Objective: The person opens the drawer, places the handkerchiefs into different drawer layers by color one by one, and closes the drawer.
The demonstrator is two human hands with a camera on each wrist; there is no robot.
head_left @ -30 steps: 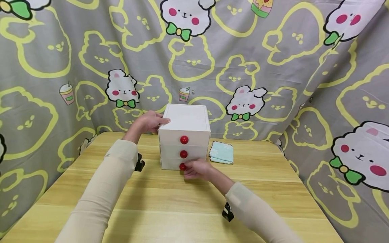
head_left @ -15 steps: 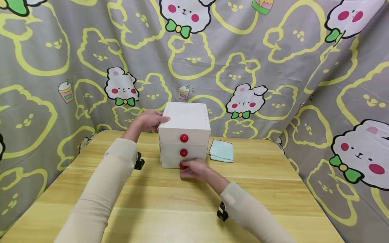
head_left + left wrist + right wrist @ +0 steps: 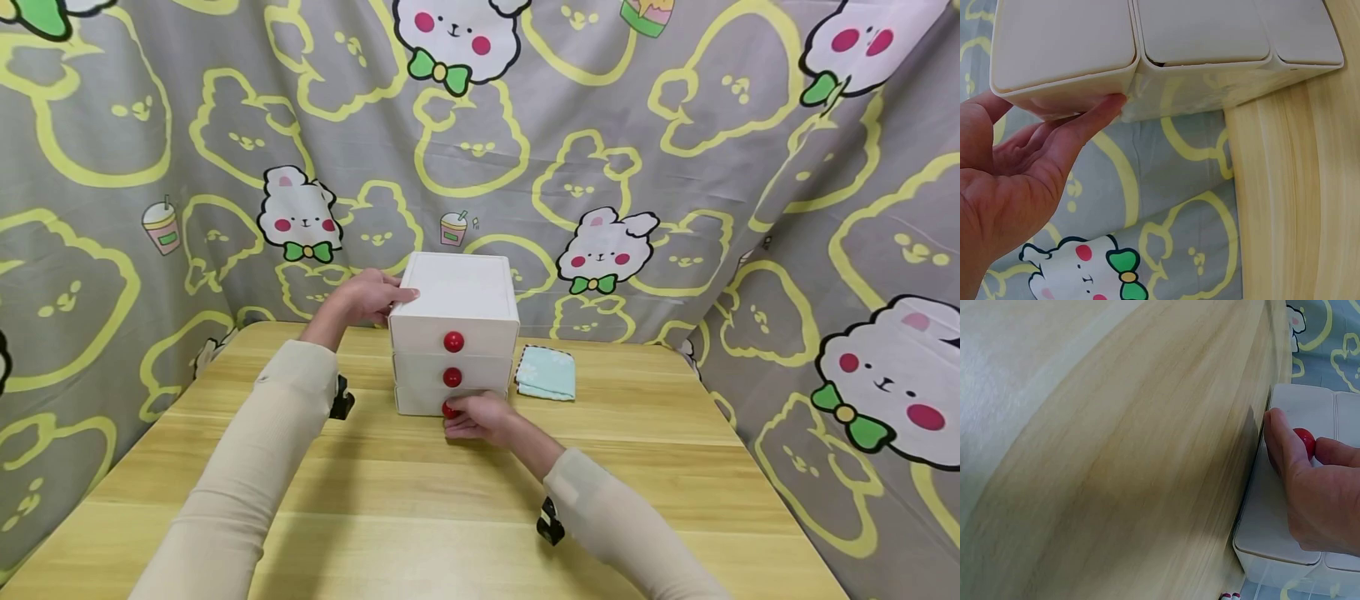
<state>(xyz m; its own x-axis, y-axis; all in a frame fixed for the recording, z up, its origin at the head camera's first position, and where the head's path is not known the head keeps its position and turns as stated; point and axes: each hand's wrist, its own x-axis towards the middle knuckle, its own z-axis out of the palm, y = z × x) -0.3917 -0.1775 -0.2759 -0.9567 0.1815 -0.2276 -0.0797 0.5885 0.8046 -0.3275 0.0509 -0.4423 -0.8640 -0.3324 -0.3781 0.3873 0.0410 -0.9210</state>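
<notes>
A white three-drawer box (image 3: pixel 457 287) stands on the wooden table, a round red knob on each drawer. All three drawer fronts look flush. In the head view my left hand (image 3: pixel 367 296) is at the box's upper left edge, thumb on top. The left wrist view shows the left hand's fingers (image 3: pixel 1094 122) lying fairly straight against the side wall. My right hand (image 3: pixel 483 417) is low at the front, with the bottom drawer's red knob (image 3: pixel 1305 442) pinched between thumb and fingers. That hand partly covers the bottom drawer front.
A folded light-blue cloth (image 3: pixel 547 373) lies on the table (image 3: pixel 420 517) just right of the box. A grey patterned curtain (image 3: pixel 360 108) hangs behind and along both sides. Black camera mounts (image 3: pixel 550 523) hang under both wrists.
My right hand has shifted slightly left and its fingers have settled around the bottom knob. The left hand keeps its place on the box. The drawers have not visibly moved.
</notes>
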